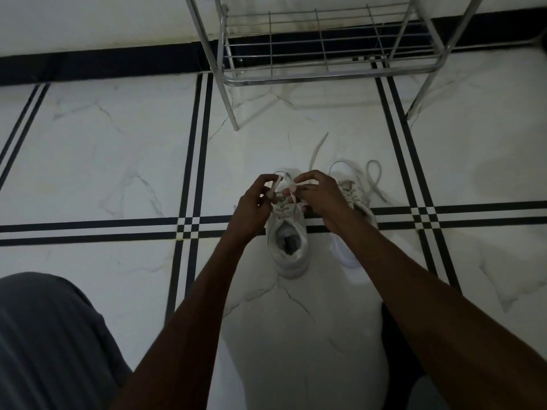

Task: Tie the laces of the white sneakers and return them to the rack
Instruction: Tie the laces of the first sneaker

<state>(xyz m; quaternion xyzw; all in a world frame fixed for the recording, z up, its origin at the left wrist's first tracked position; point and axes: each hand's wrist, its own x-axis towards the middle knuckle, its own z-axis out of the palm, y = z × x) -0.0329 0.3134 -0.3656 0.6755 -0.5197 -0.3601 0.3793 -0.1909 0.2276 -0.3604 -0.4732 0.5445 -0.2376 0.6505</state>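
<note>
The left hand (254, 202) and the right hand (318, 192) work close together above the tongue of the near white sneaker (288, 247), each pinching a strand of its lace (285, 180) between thumb and fingertips; the left seems to hold a small loop, the right the crossing strand, though the dim light blurs the exact fold. That sneaker stands on the tiled floor (118, 161) with its heel toward the person and its opening showing. Just beside it, partly hidden by the right wrist, lies the second sneaker (355, 202), its loose lace (374, 176) trailing in curls over the floor. Beyond both stands the metal shoe rack (325, 75), its lower wire shelf bare.

The laces look flat, soft and limp, so they probably hold no shape unless kept taut, and a loop may slip if the pinch eases. The sneakers seem light and fairly stiff at the sole; taking each by the heel collar or pinching both inner collars together should serve for carrying them to the rack
</note>
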